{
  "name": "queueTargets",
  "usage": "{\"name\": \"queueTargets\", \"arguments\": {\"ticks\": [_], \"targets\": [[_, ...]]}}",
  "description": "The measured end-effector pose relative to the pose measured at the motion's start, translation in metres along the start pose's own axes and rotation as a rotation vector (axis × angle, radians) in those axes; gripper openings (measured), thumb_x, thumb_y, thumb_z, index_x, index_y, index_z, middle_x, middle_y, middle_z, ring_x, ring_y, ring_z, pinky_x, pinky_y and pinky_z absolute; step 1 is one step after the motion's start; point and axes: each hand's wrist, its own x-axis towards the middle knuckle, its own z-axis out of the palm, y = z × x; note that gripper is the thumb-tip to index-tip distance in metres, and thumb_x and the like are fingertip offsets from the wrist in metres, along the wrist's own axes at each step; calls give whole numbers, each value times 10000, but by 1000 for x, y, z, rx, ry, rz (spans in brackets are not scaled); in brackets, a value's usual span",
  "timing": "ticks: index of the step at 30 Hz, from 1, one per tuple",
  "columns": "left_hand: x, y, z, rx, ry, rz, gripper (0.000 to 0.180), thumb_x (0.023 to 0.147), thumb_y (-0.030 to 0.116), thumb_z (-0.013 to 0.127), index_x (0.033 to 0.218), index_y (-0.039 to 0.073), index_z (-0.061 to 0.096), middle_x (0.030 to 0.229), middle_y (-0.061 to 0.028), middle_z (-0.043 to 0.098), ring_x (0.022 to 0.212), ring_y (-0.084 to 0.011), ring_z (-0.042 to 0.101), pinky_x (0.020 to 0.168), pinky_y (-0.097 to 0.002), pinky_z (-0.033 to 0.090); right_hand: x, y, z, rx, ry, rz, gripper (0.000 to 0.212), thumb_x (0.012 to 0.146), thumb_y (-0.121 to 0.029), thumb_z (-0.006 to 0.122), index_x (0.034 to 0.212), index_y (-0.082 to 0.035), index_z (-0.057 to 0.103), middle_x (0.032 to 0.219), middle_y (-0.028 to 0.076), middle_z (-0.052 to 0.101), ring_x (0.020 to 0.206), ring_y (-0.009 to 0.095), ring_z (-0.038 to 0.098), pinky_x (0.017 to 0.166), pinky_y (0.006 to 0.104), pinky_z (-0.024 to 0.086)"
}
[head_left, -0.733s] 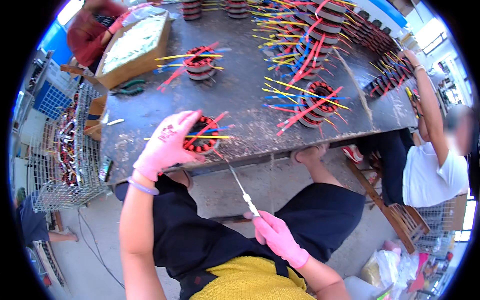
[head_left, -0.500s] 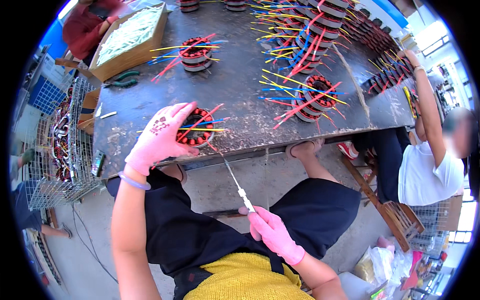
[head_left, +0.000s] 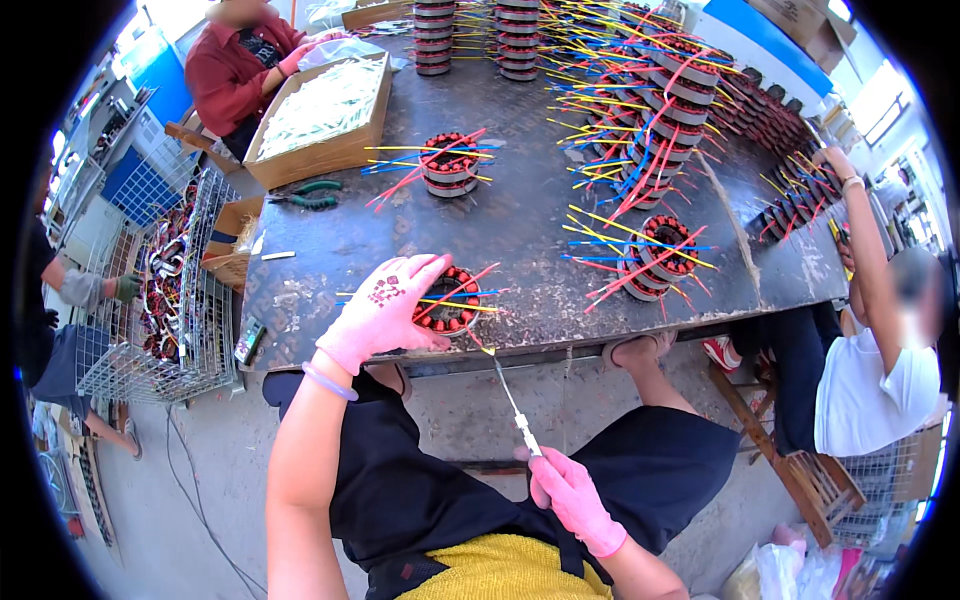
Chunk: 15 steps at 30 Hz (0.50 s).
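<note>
My left hand (head_left: 385, 310), in a pink glove, is wrapped round the side of a motor stator (head_left: 447, 302) at the table's near edge. Red, yellow and blue leads stick out across its red-wound ring. My gloved right hand (head_left: 575, 503) is closed over my lap on the white handle of a slender tool (head_left: 523, 425). Its thin metal shaft points up toward the stator, with the tip close to a short wire end below the ring. Whether tip and wire touch, I cannot tell. Farther back stands a single stator (head_left: 449, 170), and a short stack of stators (head_left: 655, 262) is to the right.
Tall stator stacks (head_left: 685, 110) crowd the back right. A cardboard box (head_left: 375, 130) of pale sleeves, green-handled pliers (head_left: 310, 196) and a small white stick (head_left: 279, 256) lie left on the dark table (head_left: 530, 240). A wire basket (head_left: 160, 340) stands left; co-workers sit right and behind.
The whole view has shifted, so the table and both hands appear farther right and lower. Both grips stay the same. The tool sits slightly nearer the stator.
</note>
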Motion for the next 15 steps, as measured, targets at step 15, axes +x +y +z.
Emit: {"name": "queueTargets", "arguments": {"ticks": [15], "targets": [[3,4,-2,-13,53,47,971,585,311,887,1428,58,477,1368,-161,544,1277,-364,511,1109,-429,392,-3,-4,1,-19,23,14,360,1049,-272,493,1258,-8,621,646,-20,498,589,67,467,566,248,389]]}}
